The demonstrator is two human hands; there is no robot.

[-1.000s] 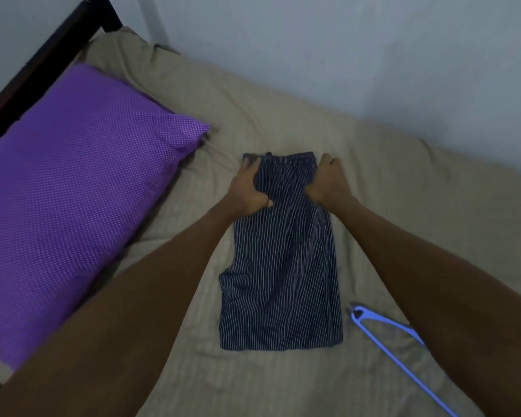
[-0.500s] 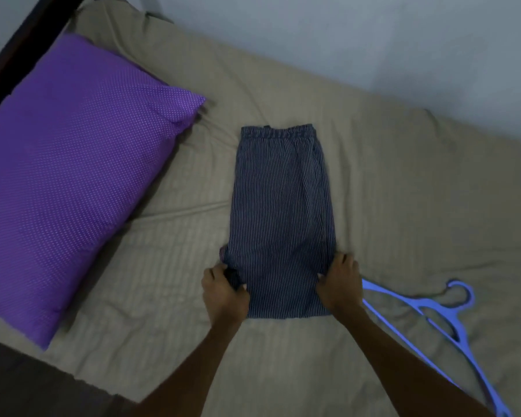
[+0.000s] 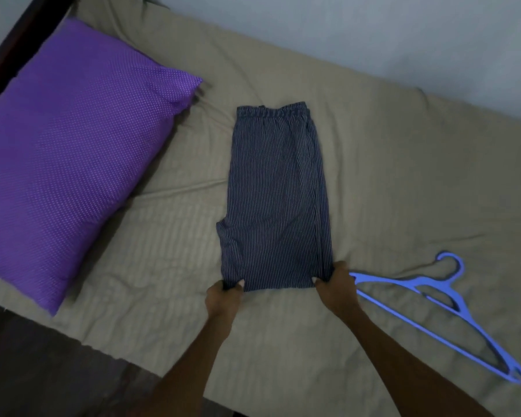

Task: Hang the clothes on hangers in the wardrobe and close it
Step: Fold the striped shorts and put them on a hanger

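Head | striped shorts (image 3: 275, 200) flat on bed (image 3: 403, 176) | left hand (image 3: 223, 299), right hand (image 3: 336, 291) grip pinching hem corners (nearest edge)

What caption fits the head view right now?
Both hands, left and right, pinch the hem of striped shorts on the bed, blue hanger alongside.

The big purple white-dotted pillow (image 3: 73, 158) is cut off by the left edge of the frame. The dark wooden bed frame (image 3: 18, 40) runs out at the upper left corner. The beige bedsheet (image 3: 403, 176) continues past the right and bottom edges. The lower corners of the folded navy pinstriped shorts (image 3: 274, 200) are hidden inside the left hand (image 3: 223, 299) and right hand (image 3: 337, 293). The floor at the lower left is too dark to make out.
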